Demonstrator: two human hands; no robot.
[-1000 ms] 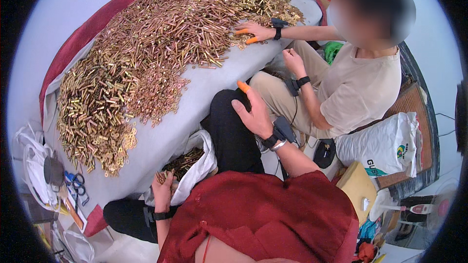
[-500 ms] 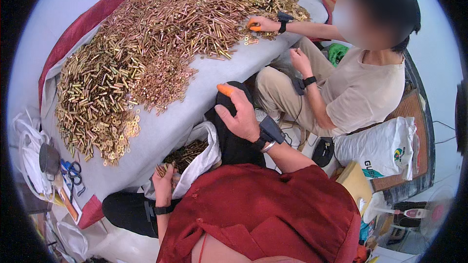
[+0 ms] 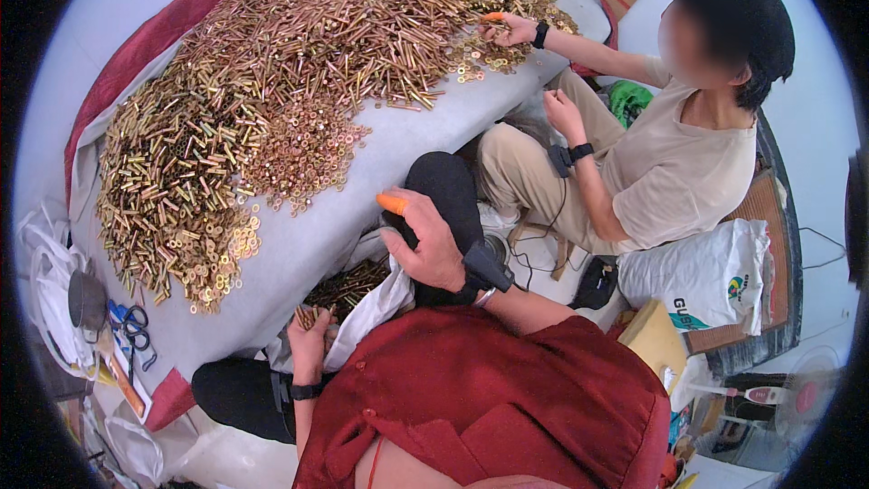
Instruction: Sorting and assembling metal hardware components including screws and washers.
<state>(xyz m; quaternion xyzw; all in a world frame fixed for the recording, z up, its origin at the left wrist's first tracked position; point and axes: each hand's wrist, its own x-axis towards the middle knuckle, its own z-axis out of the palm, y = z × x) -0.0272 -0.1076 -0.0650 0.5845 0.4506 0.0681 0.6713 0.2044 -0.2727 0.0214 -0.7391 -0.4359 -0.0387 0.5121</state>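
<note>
My left hand is closed around a few brass-coloured metal pieces at the mouth of a white sack. More long metal pieces lie inside that sack. Over my dark-clad knee, beside the table edge, my right hand has thumb and index finger apart, an orange cover on the index fingertip; nothing shows in it, though its other fingers are partly hidden. Across the grey-covered table spreads a heap of metal sleeves, with small nuts and flat washers along its near side.
To the right sits a co-worker, one hand with an orange fingertip cover over the heap. Scissors and a dark cup are at the left. A filled white bag and a fan stand at the right.
My right hand has moved left and down, nearer the sack. My left hand stays by the sack with its pieces. The co-worker's far hand has shifted right and up.
</note>
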